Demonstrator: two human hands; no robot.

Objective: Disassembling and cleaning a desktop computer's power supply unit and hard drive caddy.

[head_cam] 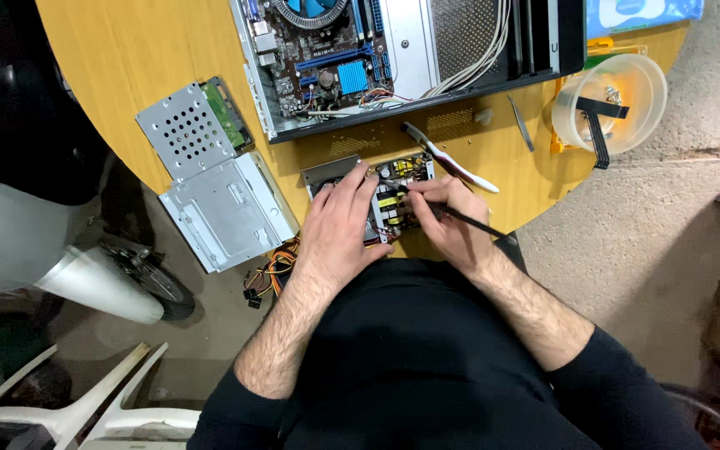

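Round wooden table (135,58), me bent over an opened power supply (393,196) at its near edge

My left hand (339,221) lies flat across the unit, fingers spread, hiding its left half; my right hand (447,217) pinches a thin black tool (460,215), tip lost among the parts. Pliers (447,158) lie just beyond my right knuckles, bare wood past them; the computer case (410,50) is cut off above

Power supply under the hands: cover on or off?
Off. The power supply shows its bare board and yellow parts between the left hand and right hand.
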